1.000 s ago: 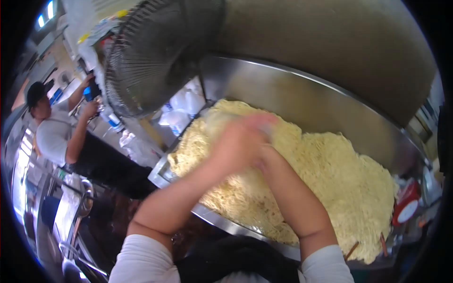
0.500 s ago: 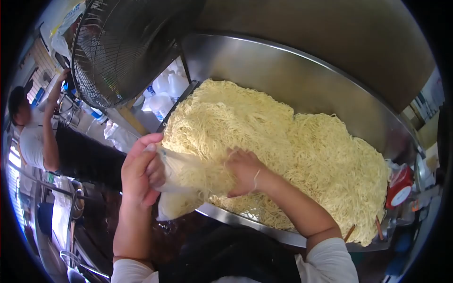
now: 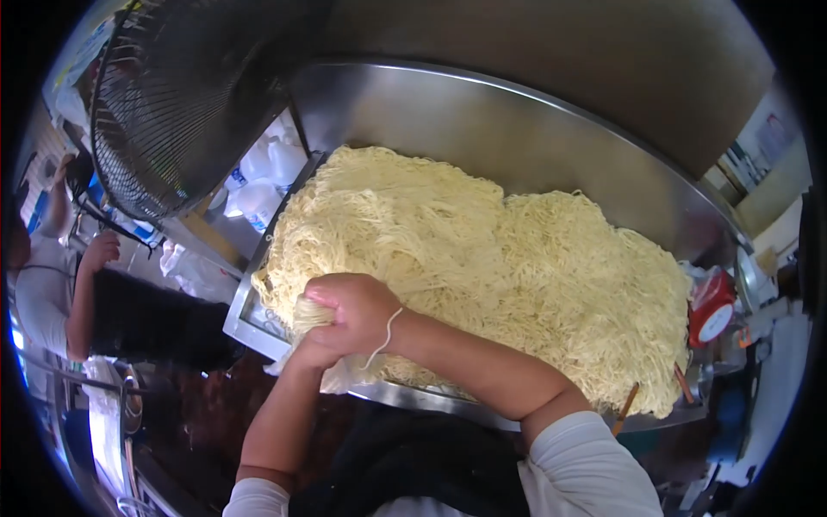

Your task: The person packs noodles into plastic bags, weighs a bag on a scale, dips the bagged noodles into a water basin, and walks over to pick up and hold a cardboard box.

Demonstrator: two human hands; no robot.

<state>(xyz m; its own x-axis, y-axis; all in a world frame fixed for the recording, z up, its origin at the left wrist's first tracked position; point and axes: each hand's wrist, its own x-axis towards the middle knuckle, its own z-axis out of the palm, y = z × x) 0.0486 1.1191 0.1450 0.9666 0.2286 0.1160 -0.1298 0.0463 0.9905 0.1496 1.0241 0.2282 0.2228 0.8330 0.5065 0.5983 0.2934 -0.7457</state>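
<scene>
A large heap of pale yellow noodles (image 3: pixel 448 224) fills the metal tray (image 3: pixel 280 343) in front of me. My right hand (image 3: pixel 360 308) is closed around a bunch of noodles (image 3: pixel 308 315) at the tray's near left side. A single noodle strand hangs over that wrist. Just below and partly covered by it, my left hand (image 3: pixel 317 351) is closed on a thin clear plastic bag (image 3: pixel 345 376). The bag's mouth and most of that hand's fingers are hidden by my right hand.
At the upper left stands a large wire-guarded fan (image 3: pixel 164 112), with plastic jugs (image 3: pixel 258 194) beside the tray. Another person (image 3: pixel 52 293) is at the far left. A red scale (image 3: pixel 711 314) and wooden sticks (image 3: pixel 627 408) sit at the right.
My right hand has come from the heap to the bag in my left hand, bringing noodles. The two hands now overlap. The view has shifted slightly.
</scene>
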